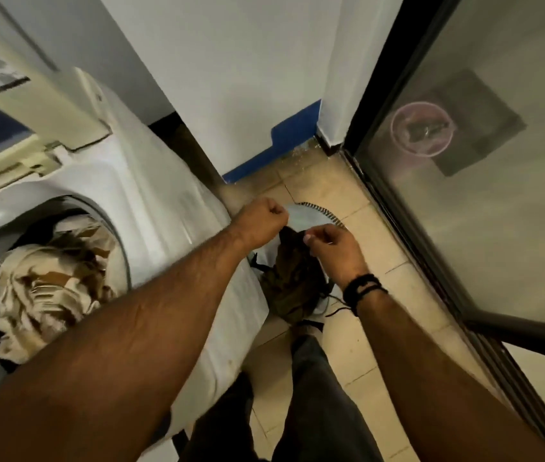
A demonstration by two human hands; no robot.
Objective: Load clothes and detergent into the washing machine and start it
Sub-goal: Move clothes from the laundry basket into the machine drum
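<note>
Both forearms fill the foreground, reaching toward 12 o'clock. Washing machine point(151, 201) at 9 o'clock, door open, drum stuffed with beige and brown clothes point(51, 281). Left hand point(259, 221) is fisted, fingers curled; too blurred to tell if it pinches anything. Right hand point(332, 250), black wristband point(362, 290) on its wrist, has its fingertips pinched together over a dark brown garment point(292, 278), which sits in a white laundry basket point(307, 216) on the tiled floor point(361, 345) beside the machine. Glass door point(497, 195) at 3 o'clock.
</note>
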